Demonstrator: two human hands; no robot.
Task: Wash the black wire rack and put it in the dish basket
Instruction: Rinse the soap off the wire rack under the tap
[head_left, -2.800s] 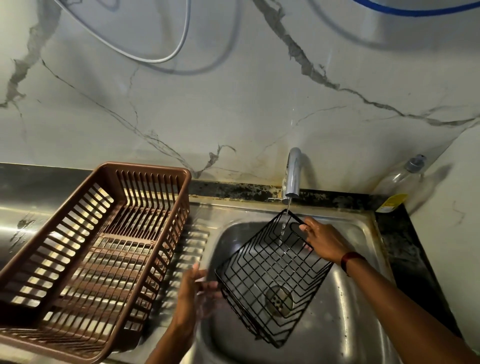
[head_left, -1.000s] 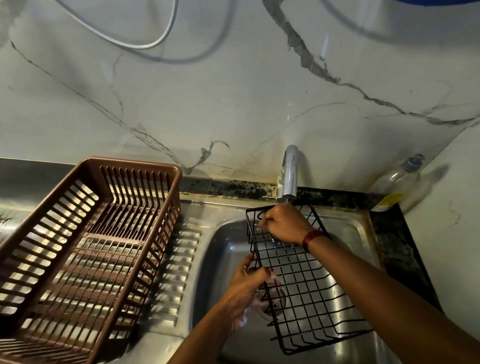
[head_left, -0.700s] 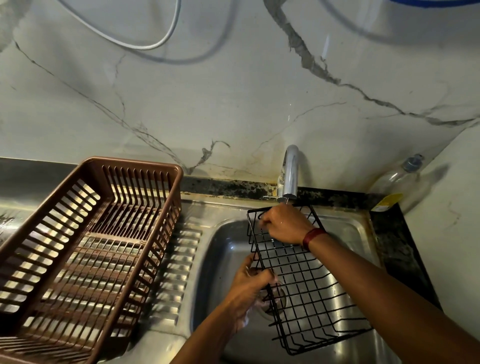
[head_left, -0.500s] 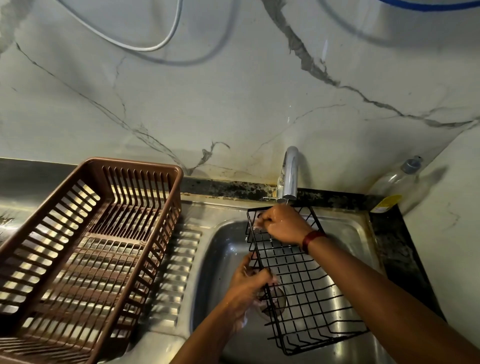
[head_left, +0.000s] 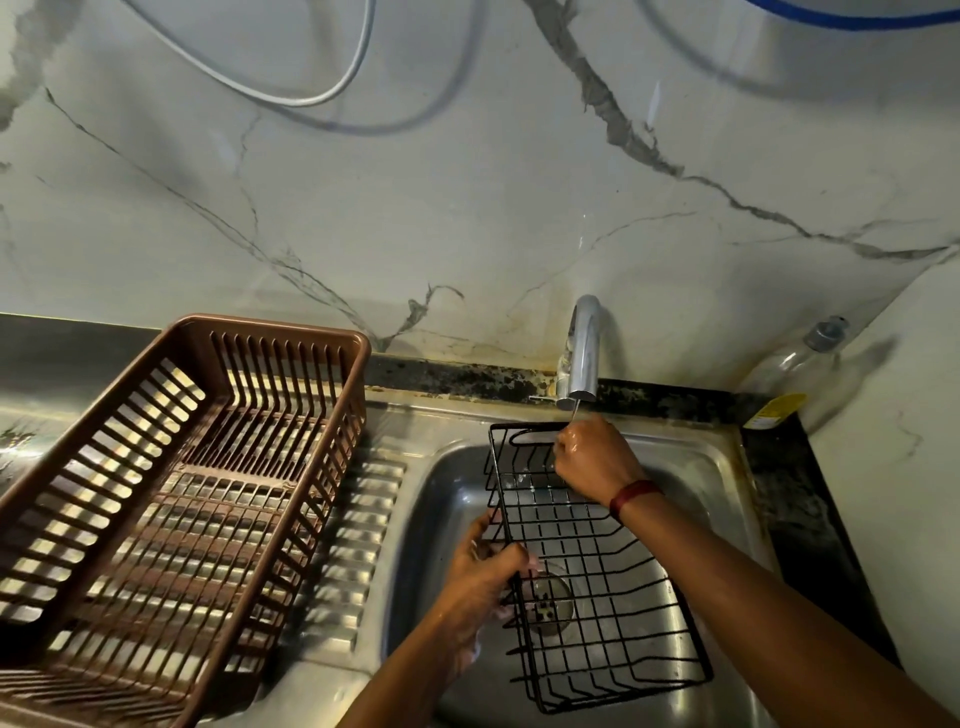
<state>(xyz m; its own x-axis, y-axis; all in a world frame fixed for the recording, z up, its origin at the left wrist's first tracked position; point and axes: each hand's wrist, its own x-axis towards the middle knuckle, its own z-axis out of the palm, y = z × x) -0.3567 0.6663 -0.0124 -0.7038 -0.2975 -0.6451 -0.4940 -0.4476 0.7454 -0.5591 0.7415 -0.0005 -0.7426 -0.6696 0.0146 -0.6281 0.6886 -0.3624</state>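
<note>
Student: Where is the wire rack (head_left: 613, 597)?

Tutor: Black wire rack, held inside the sink (head_left: 706, 483). Its far end is just below the tap (head_left: 584, 353) and the drain shows through its wires. A thin stream of water falls from the tap onto the right hand (head_left: 592, 460).

Student: And the fingers?

Tutor: The left hand (head_left: 483, 571) grips the rack's left edge, fingers clamped round the wire. The wet right hand holds the far end, fingers curled on the wire.

Student: Surroundings?

Tutor: A brown dish basket (head_left: 270, 326) stands left of the sink, apart from the rack. A clear bottle (head_left: 795, 374) leans in the far right corner.
</note>
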